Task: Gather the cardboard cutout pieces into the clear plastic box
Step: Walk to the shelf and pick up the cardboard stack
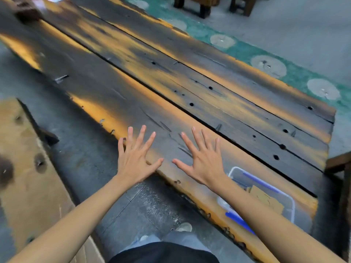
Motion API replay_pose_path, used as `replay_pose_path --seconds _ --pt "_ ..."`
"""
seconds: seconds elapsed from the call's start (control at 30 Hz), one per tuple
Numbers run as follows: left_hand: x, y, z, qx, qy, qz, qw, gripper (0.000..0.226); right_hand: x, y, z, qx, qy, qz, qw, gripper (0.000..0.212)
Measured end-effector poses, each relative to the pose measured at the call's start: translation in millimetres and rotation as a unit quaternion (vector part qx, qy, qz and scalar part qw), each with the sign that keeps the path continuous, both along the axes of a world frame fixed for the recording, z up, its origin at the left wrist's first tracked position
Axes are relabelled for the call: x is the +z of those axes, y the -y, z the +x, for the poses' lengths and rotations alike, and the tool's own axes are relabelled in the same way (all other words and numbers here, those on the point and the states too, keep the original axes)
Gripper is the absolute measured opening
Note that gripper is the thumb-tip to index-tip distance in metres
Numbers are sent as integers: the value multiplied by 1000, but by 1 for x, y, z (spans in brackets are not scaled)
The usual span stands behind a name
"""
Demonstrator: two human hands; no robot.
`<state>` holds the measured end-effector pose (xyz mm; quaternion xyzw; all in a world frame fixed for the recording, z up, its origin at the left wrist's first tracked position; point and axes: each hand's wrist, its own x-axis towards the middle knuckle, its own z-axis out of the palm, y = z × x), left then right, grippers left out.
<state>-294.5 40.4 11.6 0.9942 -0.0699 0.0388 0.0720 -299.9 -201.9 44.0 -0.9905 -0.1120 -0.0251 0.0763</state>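
Note:
My left hand (135,157) and my right hand (202,160) are stretched out side by side over the near edge of the dark plank table (171,88), palms down, fingers spread, holding nothing. The clear plastic box (288,201) with blue clips stands on the table at the lower right, partly hidden under my right forearm. Brown cardboard cutout pieces (266,199) lie inside it.
A lighter wooden bench (28,177) runs along the left, with a strip of grey floor (81,149) between it and the table. Dark wooden stools (201,4) stand on the floor beyond the green strip (245,50) at the table's far side. My shoe (184,227) shows below.

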Motion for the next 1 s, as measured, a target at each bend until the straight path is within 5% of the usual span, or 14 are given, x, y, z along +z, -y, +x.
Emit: replay_pose_path --seconds 0.53,1.0 --pt "42 -150 -111 233 37 -8 972 89 32 -172 -2 204 39 31 978 91" --pt "82 -195 -188 441 80 8 894 87 61 -277 9 400 53 47 914 95"
